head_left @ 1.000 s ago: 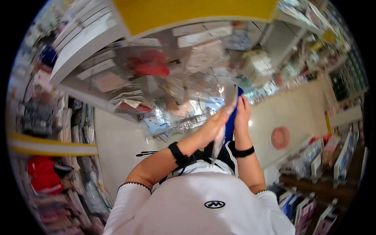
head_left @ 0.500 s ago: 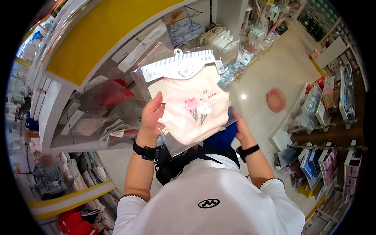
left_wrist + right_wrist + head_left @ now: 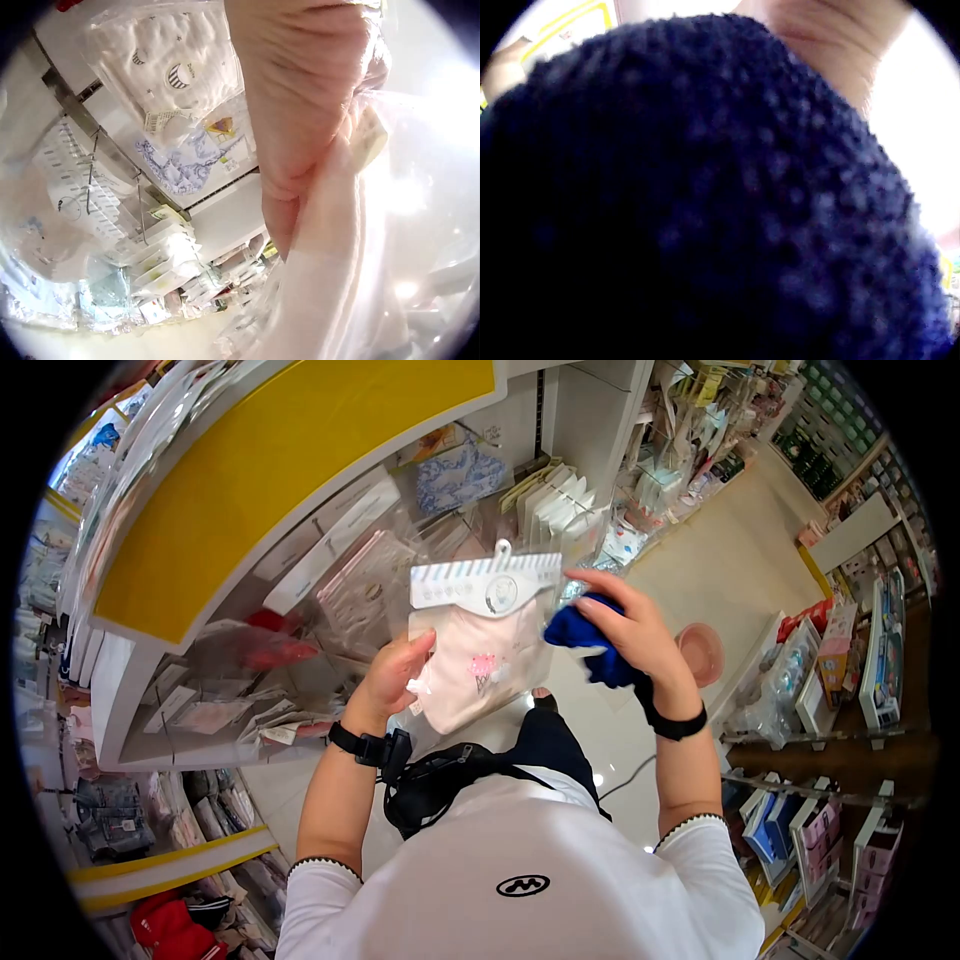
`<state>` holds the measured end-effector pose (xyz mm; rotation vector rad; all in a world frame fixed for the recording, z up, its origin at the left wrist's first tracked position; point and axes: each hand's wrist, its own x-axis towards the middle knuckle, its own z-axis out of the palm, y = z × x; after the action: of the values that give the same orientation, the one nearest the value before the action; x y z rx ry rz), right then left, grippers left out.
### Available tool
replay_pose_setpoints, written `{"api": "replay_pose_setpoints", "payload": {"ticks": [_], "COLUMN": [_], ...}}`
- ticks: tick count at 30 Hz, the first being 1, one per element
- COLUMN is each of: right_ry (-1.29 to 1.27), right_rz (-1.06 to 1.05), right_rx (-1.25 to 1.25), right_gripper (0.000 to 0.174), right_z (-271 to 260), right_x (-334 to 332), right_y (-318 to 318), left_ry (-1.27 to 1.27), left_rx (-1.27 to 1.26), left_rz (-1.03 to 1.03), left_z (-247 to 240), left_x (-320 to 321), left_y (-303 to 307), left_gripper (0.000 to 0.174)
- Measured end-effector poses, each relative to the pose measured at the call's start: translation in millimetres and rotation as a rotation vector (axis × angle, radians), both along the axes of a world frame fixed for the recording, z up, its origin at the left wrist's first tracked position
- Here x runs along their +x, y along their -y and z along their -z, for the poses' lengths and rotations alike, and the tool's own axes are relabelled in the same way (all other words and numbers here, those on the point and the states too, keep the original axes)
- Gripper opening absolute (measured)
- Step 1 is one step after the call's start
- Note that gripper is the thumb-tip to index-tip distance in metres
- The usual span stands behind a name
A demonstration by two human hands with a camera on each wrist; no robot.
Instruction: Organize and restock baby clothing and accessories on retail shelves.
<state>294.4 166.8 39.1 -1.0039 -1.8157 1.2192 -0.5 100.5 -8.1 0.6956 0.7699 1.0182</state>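
plainly, the left hand point(image 3: 392, 675) grips the pink packet point(image 3: 455, 685) at its side edge; the right hand point(image 3: 645, 640) clutches the blue cloth point(image 3: 567, 628). i'd expect a light, slippery, floppy bag, steadier at its header card point(image 3: 440, 592). shelf point(image 3: 118, 685) edges crowd my left; the floor point(image 3: 715, 565) gives room rightward.

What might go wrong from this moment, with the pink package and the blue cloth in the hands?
The left hand grips the pink package by one side only, so it might tilt or slip out of the fingers.

The blue cloth hangs bunched under the right hand; a loose fold could slide free and fall to the floor.

The package's hook stands up toward the hanging packets and may catch on them if raised.
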Motion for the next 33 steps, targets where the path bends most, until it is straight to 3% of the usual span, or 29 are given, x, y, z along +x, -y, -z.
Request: {"api": "replay_pose_setpoints", "payload": {"ticks": [4, 8, 11, 14, 15, 17, 21, 24, 27, 32, 33], "right_ry": [0.12, 0.285, 0.266, 0.297, 0.3, 0.327, 0.299, 0.105, 0.073, -0.026, -0.038], "right_rz": [-0.054, -0.146, -0.199, -0.195, -0.194, -0.233, -0.367, -0.431, -0.4, -0.43, -0.423], "right_rx": [0.047, 0.032, -0.034, 0.123, 0.182, 0.095, -0.127, -0.523, -0.611, -0.726, -0.707], "right_gripper": [0.034, 0.022, 0.024, 0.027, 0.028, 0.042, 0.061, 0.069, 0.067, 0.016, 0.016], "right_z": [-7.1, -11.9, -7.1, -14.8, -15.7, -11.5, 18.4, 41.6, 44.4, 42.3, 42.0], "right_x": [-21.6, -18.4, -11.4, -7.3, -5.8, 0.3, 20.9, 27.5, 26.2, 13.0, 11.7], "right_y": [-64.0, -112.2, -145.9, -171.1, -177.9, -191.7, -219.3, -228.9, -230.0, -228.3, -228.1], "left_ry": [-0.251, -0.276, -0.341, -0.268, -0.15, 0.085, 0.031, 0.075, 0.164, -0.02, -0.09], "left_rx": [-0.002, 0.011, -0.038, -0.037, -0.049, -0.072, -0.101, -0.125, -0.105, -0.11, -0.125], "left_rz": [0.106, 0.068, -0.049, -0.203, -0.17, -0.107, -0.351, -0.26, -0.271, -0.415, -0.454], "left_z": [16.0, -1.6, 3.1, 23.3, 35.3, 55.8, 18.5, 18.8, 20.2, 11.1, 8.4], "left_x": [3.4, 23.7, 28.1, 30.4, 24.1, 8.1, 43.2, 45.9, 48.1, 45.8, 45.0], "left_y": [-33.6, -58.3, -74.9, -86.2, -88.6, -89.3, -90.2, -89.0, -84.9, -85.1, -85.8], "left_gripper": [0.038, 0.042, 0.042, 0.039, 0.038, 0.036, 0.038, 0.039, 0.04, 0.043, 0.045]}}
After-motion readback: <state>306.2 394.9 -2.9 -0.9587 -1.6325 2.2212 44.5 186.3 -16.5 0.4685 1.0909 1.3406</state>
